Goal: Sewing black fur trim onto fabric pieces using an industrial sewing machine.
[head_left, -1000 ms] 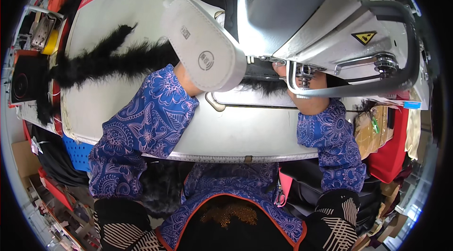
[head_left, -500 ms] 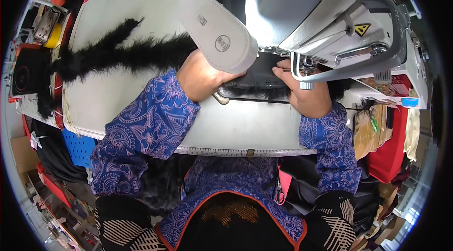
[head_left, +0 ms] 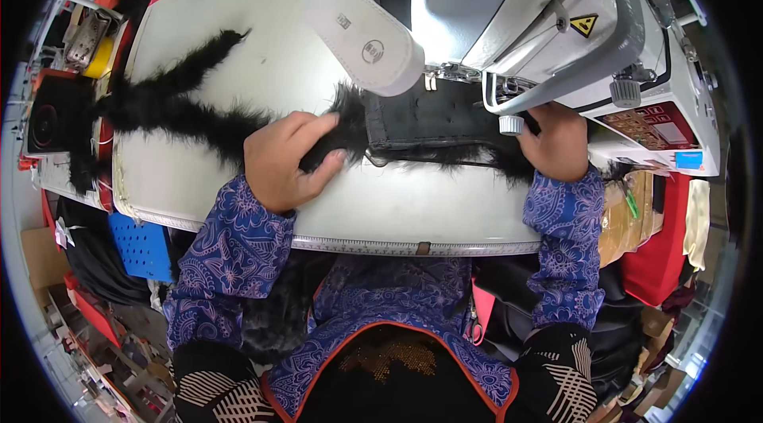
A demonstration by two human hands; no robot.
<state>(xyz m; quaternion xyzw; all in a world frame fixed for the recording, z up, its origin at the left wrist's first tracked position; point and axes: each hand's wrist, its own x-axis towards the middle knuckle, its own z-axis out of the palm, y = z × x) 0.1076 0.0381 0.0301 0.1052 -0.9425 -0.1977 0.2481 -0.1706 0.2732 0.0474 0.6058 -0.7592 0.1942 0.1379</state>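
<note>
A flat black panel [head_left: 429, 122], with stitching near its edge, lies under the sewing machine head. Black fur sticks out along its near side. From its left end a long black fur strip [head_left: 195, 125] runs leftward over the table and forks. My left hand [head_left: 282, 161] curls round this strip just left of the panel, thumb on the near side and fingers on the far side. At the panel's right end my right hand [head_left: 560, 145] is closed on the black piece, its thumb bent; the machine's guard partly hides its fingers.
The grey sewing machine [head_left: 548, 9] has a metal tube guard [head_left: 612, 41] low over the work. A white lamp head [head_left: 369, 41] hangs at the panel's far left. A ruler [head_left: 358, 246] edges the white table [head_left: 413, 208]. Scissors [head_left: 477, 333] lie by my lap.
My left hand has left the panel's edge and moved left onto the fur strip. My right hand has shifted right, uncovering more of the panel.
</note>
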